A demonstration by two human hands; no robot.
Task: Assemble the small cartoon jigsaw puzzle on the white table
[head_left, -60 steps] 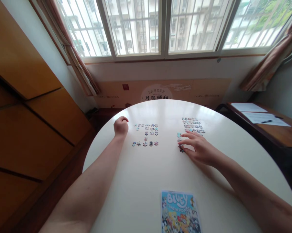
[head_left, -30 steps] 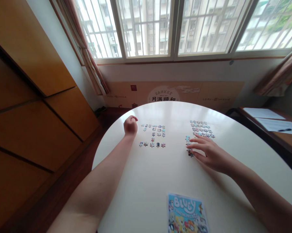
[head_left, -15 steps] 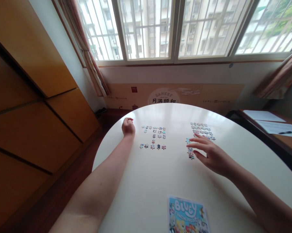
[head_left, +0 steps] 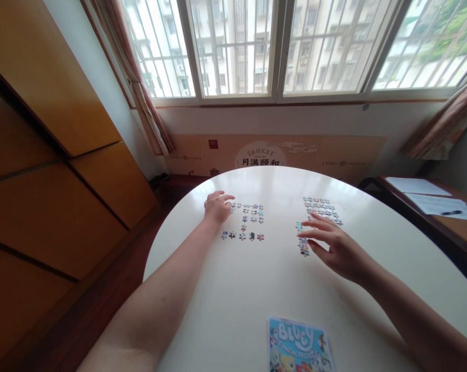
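Loose jigsaw pieces point(head_left: 252, 219) lie in spaced rows left of the table's middle. My left hand point(head_left: 218, 206) is at the upper left end of these rows, its fingers apart and reaching over the nearest pieces; whether a fingertip touches one I cannot tell. On the right, joined jigsaw pieces point(head_left: 321, 207) form a partial frame, with a strip point(head_left: 303, 247) running down its left side. My right hand point(head_left: 326, 237) rests over that part with fingers spread, hiding some of the pieces. Nothing shows in its grasp.
The round white table point(head_left: 272, 289) carries everything. A blue Bluey picture card point(head_left: 300, 346) lies at the near edge. Papers point(head_left: 431, 199) and a dark pen-like object point(head_left: 452, 212) are on a side desk at right. Wooden cabinets point(head_left: 27, 217) stand at left.
My left hand has moved right to the loose pieces, and its curled fingers have opened out. My right hand stays over the joined pieces. The view has shifted slightly.
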